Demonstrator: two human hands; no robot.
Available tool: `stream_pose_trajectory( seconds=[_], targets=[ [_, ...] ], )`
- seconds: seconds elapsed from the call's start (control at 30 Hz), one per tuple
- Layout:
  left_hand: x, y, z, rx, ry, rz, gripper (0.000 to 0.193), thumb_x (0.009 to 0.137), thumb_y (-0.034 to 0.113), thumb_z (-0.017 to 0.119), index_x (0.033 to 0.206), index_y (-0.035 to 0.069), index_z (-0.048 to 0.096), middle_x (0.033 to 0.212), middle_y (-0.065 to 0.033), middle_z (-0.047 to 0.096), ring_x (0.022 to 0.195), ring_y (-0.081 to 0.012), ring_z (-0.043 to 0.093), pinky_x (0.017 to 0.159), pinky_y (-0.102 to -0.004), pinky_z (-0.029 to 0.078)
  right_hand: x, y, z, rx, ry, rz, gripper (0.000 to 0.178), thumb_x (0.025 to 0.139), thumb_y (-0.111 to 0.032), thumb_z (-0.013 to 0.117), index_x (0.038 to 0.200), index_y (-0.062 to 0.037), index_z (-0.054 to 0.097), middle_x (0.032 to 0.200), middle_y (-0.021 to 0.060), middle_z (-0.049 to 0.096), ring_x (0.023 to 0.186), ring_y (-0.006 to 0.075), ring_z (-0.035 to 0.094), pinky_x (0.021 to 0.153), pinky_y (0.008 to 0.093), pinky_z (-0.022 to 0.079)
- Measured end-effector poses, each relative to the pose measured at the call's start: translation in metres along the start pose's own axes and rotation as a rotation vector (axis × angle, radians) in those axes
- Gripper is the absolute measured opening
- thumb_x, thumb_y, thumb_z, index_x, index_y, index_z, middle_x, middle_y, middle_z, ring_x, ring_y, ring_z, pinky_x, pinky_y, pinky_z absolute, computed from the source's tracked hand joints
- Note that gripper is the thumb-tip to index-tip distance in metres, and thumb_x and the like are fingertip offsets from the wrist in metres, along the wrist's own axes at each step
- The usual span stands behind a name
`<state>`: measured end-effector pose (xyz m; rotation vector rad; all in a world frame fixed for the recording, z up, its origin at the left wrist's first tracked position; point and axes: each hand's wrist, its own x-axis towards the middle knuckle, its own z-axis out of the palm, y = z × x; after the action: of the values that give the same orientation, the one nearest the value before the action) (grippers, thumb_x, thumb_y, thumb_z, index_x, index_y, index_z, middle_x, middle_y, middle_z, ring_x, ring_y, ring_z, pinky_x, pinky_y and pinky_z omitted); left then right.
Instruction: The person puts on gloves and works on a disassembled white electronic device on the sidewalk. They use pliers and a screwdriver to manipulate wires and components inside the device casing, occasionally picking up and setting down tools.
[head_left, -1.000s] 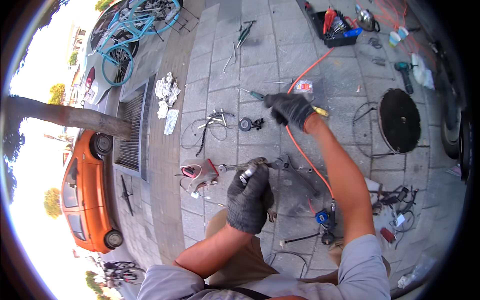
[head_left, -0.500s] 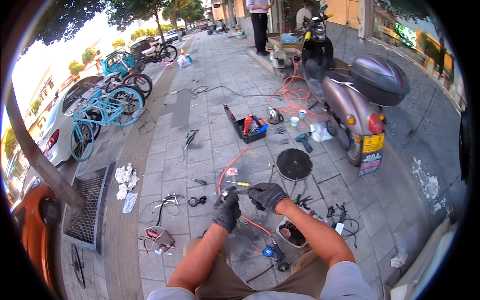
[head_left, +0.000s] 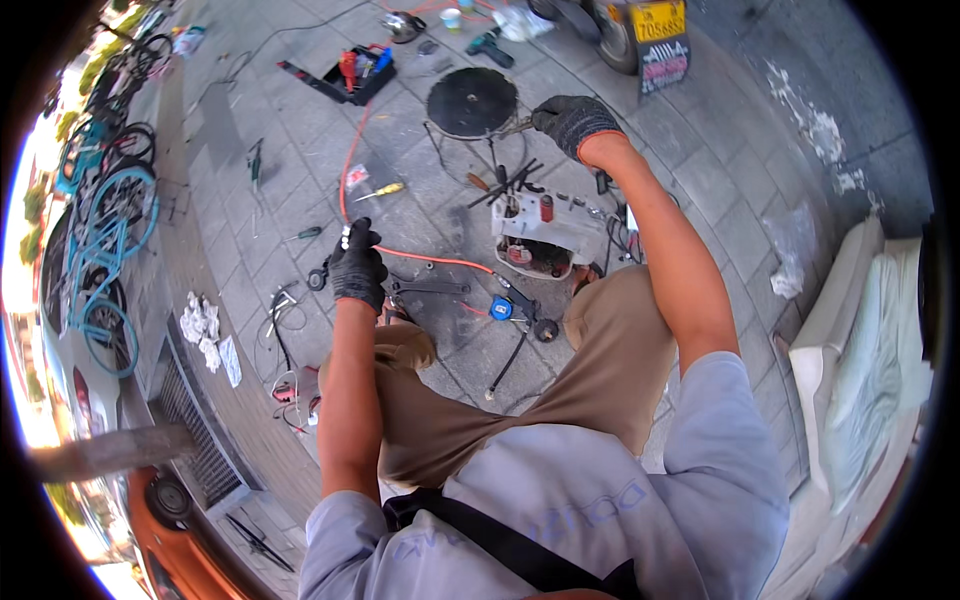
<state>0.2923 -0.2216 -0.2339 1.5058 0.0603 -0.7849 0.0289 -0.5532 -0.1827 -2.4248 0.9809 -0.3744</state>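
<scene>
My left hand point(head_left: 358, 268), in a dark grey work glove, is closed around a small shiny metal piece point(head_left: 346, 238) that shows at the fingertips. It is above the pavement beside an orange air hose point(head_left: 430, 258). Stretched out to the far right, my gloved right hand point(head_left: 576, 126) grips a thin metal tool point(head_left: 516, 127), its exact kind unclear. The tool points left, toward the rim of a round black stool point(head_left: 472, 102). Below that hand stands a pale open container point(head_left: 560, 218) of tools and parts. A yellow-handled screwdriver point(head_left: 385, 190) lies ahead of my left hand.
An open black toolbox point(head_left: 350, 82) and a green drill point(head_left: 490, 47) lie farther off. Between my legs are a blue-faced gauge point(head_left: 502, 307) and dark wrenches point(head_left: 430, 287). The scooter's rear wheel point(head_left: 615, 42) is at the far right; bicycles point(head_left: 115, 225) stand left.
My view has tilted down. My hands, close together before, are now far apart: the right has gone right with the thin tool, and the left keeps the small metal piece.
</scene>
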Motion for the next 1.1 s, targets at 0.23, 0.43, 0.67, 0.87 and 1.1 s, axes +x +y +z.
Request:
stream_pose_trajectory(
  seconds=[0.23,0.43,0.67,0.87,1.1],
  targets=[
    [0.014,0.004,0.063,-0.168,-0.137,-0.207,0.029,0.098,0.033,0.070,0.119,0.015,0.065,0.080,0.0045,0.064,0.048,-0.0079,0.038,0.043,-0.0273,0.027,0.001,0.042,0.016,-0.296,-0.322,0.161,0.038,0.094,-0.036,0.057,0.118,-0.0115,0.073,0.119,0.0192,0.072,0.109,0.0399,0.068,0.096,0.0478,0.053],
    [0.009,0.005,0.072,-0.093,-0.193,-0.105,0.030,0.098,0.026,0.070,0.125,0.013,0.066,0.085,0.0023,0.064,0.050,-0.0067,0.040,0.044,-0.0256,0.028,-0.003,0.068,0.027,-0.275,-0.366,0.076,0.038,0.094,-0.035,0.056,0.114,-0.0088,0.075,0.119,0.0202,0.072,0.109,0.0407,0.068,0.094,0.0478,0.054],
    [0.015,-0.002,0.072,-0.125,-0.251,-0.148,0.035,0.100,0.024,0.063,0.134,0.015,0.060,0.095,0.0011,0.068,0.057,-0.0092,0.046,0.049,-0.0274,0.034,-0.008,0.073,0.039,-0.275,-0.461,0.099,0.035,0.093,-0.032,0.059,0.114,-0.0077,0.074,0.119,0.0204,0.071,0.110,0.0396,0.068,0.095,0.0468,0.053],
    [0.006,-0.003,0.070,-0.168,-0.365,-0.102,0.042,0.099,0.017,0.062,0.139,0.009,0.056,0.107,-0.0047,0.070,0.072,-0.0130,0.057,0.059,-0.0295,0.044,-0.004,0.059,0.055,-0.418,-0.554,-0.025,0.030,0.090,-0.025,0.062,0.110,-0.0057,0.075,0.116,0.0221,0.071,0.104,0.0399,0.069,0.090,0.0459,0.055],
    [-0.006,-0.004,0.079,-0.138,-0.554,-0.015,0.050,0.100,0.008,0.062,0.148,0.004,0.050,0.126,-0.0142,0.068,0.097,-0.0247,0.070,0.082,-0.0398,0.058,0.005,0.030,0.072,-0.474,-0.539,-0.105,0.026,0.083,-0.010,0.060,0.100,-0.0003,0.077,0.105,0.0267,0.073,0.096,0.0396,0.073,0.084,0.0469,0.058]
  ],
)
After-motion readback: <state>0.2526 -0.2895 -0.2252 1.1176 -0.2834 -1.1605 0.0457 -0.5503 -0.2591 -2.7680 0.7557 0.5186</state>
